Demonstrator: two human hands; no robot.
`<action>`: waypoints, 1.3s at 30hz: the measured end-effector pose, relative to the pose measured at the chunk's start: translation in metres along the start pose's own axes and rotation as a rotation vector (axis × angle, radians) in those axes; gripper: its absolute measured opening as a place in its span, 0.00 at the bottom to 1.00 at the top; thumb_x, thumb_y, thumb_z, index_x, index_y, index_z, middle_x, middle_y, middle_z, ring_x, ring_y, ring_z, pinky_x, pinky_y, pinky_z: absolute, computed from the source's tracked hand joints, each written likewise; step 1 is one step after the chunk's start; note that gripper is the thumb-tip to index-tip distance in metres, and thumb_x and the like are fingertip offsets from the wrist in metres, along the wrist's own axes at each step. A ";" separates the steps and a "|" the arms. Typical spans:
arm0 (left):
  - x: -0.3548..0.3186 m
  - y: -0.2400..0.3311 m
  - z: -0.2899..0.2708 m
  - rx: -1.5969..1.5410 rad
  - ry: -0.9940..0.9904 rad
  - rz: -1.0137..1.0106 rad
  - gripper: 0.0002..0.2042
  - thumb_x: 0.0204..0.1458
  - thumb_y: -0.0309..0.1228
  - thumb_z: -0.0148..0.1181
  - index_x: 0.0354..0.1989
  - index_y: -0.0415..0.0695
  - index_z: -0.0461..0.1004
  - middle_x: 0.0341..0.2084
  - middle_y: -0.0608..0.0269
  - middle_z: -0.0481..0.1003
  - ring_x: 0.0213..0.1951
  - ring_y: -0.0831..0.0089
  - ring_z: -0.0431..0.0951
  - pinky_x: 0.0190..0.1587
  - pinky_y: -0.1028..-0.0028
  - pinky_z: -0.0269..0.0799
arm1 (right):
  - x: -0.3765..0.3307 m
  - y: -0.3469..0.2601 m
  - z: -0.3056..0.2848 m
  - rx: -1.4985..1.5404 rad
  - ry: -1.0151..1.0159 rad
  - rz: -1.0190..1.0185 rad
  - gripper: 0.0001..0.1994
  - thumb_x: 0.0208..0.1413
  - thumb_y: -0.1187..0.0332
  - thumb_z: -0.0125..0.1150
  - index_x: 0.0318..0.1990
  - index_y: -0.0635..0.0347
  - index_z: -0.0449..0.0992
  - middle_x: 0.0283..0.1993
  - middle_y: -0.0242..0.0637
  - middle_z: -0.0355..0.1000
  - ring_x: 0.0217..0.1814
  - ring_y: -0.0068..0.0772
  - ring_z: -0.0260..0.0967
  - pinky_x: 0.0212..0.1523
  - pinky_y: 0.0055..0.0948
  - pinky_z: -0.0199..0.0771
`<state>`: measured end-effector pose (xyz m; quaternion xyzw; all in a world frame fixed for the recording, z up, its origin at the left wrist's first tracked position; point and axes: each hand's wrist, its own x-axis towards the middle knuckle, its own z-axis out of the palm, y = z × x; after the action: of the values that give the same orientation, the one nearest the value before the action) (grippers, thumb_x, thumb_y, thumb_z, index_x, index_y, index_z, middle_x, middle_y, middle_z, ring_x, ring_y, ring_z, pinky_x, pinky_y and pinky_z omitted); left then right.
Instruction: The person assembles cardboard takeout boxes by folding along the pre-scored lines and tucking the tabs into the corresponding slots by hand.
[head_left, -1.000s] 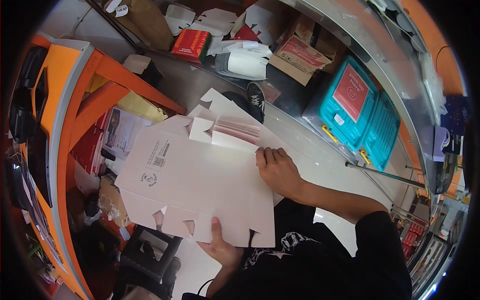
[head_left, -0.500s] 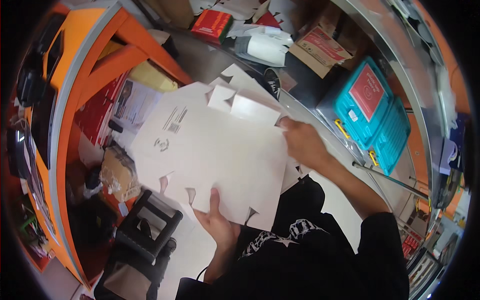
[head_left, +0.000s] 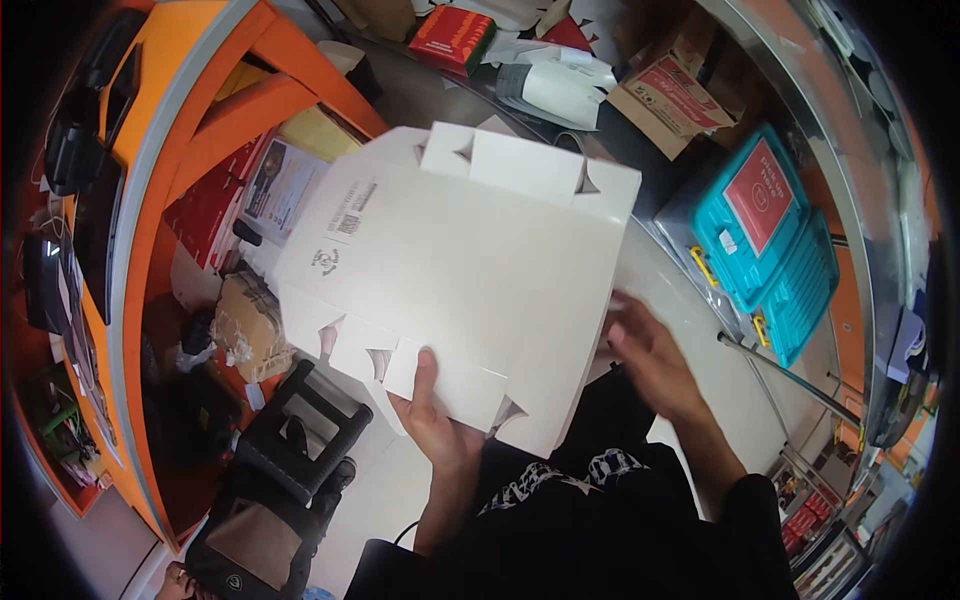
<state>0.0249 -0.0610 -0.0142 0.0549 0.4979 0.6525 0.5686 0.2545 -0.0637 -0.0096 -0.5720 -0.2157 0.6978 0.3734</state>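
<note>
A worker in a black shirt (head_left: pixel 560 475) steadies a white die-cut carton blank (head_left: pixel 460 270) in front of the body, above a pale tiled floor (head_left: pixel 650 280). The left hand (head_left: pixel 435 425) pinches its near side, thumb flat on top and the other fingers mostly hidden beneath. The right hand (head_left: pixel 650 365), slightly blurred, is half open with nothing visibly in its hold, just beside the blank's right edge; whether it touches cannot be told. The step in hand looks to be positioning the creased sheet, its notched flaps lining the far and near sides. The next move would seem to call for the right fingers to close on an edge or flap while the left grip keeps the sheet level.

Small black print marks the blank's left end: a round logo (head_left: pixel 324 263), a square code (head_left: pixel 348 225) and lines of text too fine to read. Beyond, pale lettering and a line icon show on a red sign (head_left: pixel 758 195) atop a teal-lidded storage bin (head_left: pixel 800 295). Printing also covers a red box (head_left: pixel 452 38), a brown corrugated carton (head_left: pixel 670 110) and the shirt's chest.
</note>
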 end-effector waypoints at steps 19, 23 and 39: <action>0.003 0.008 -0.050 -0.096 0.089 -0.145 0.23 0.66 0.39 0.46 0.65 0.42 0.58 0.58 0.57 0.67 0.60 0.61 0.68 0.61 0.56 0.66 | 0.025 0.001 0.031 -0.489 -0.062 -0.217 0.35 0.55 0.69 0.63 0.65 0.72 0.50 0.58 0.56 0.66 0.63 0.47 0.65 0.64 0.39 0.62; -0.004 0.005 -0.035 0.238 0.246 -0.015 0.23 0.58 0.22 0.59 0.61 0.39 0.61 0.53 0.53 0.69 0.53 0.65 0.73 0.55 0.65 0.72 | 0.030 0.000 0.037 -0.734 -0.009 -0.058 0.34 0.54 0.66 0.61 0.61 0.77 0.51 0.47 0.67 0.70 0.52 0.61 0.72 0.55 0.49 0.68; -0.016 0.000 -0.021 1.115 0.071 0.219 0.17 0.57 0.24 0.62 0.53 0.31 0.69 0.46 0.48 0.75 0.47 0.64 0.77 0.51 0.68 0.72 | 0.033 -0.002 0.057 -1.026 0.160 -0.258 0.29 0.53 0.74 0.54 0.58 0.82 0.50 0.23 0.60 0.71 0.27 0.63 0.73 0.33 0.53 0.73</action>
<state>0.0168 -0.0858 -0.0166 0.3763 0.7771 0.3478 0.3656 0.1979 -0.0296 -0.0150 -0.7012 -0.5686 0.4053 0.1440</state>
